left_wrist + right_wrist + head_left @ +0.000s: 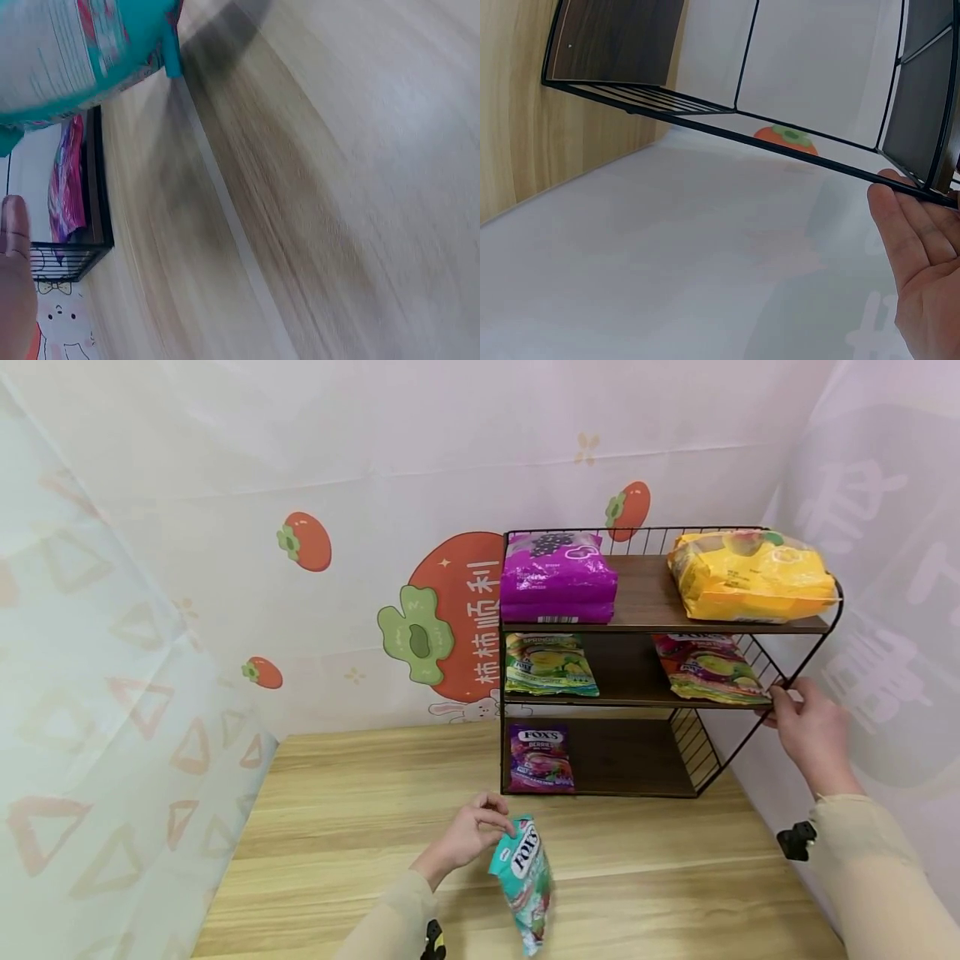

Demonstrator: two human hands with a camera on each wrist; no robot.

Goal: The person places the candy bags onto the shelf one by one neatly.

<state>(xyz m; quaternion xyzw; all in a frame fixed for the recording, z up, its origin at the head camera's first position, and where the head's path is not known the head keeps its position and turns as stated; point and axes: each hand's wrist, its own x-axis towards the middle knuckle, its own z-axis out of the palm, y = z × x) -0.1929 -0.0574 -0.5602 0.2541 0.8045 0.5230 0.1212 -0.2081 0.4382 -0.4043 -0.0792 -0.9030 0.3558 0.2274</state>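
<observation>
My left hand point(468, 833) pinches a teal Fox's candy bag point(522, 877) by its top corner, and the bag hangs tilted above the table. In the left wrist view the bag point(67, 56) fills the upper left, with part of the hand point(15, 277) below it. At the right, my right hand point(813, 731) grips the side frame of a three-tier shelf rack point(630, 668) near the middle shelf. The right wrist view has this hand's fingers point(911, 225) against the black wire frame point(780, 156); its thumb is not clearly seen there.
On the top shelf sit a purple bag point(558, 578) and a yellow bag point(750, 578). A green-yellow bag point(551, 666) and a red-green one point(708, 668) lie on the middle shelf, a berries bag point(542, 760) on the bottom. Printed cloth walls point(225, 610) surround the wooden table point(337, 827).
</observation>
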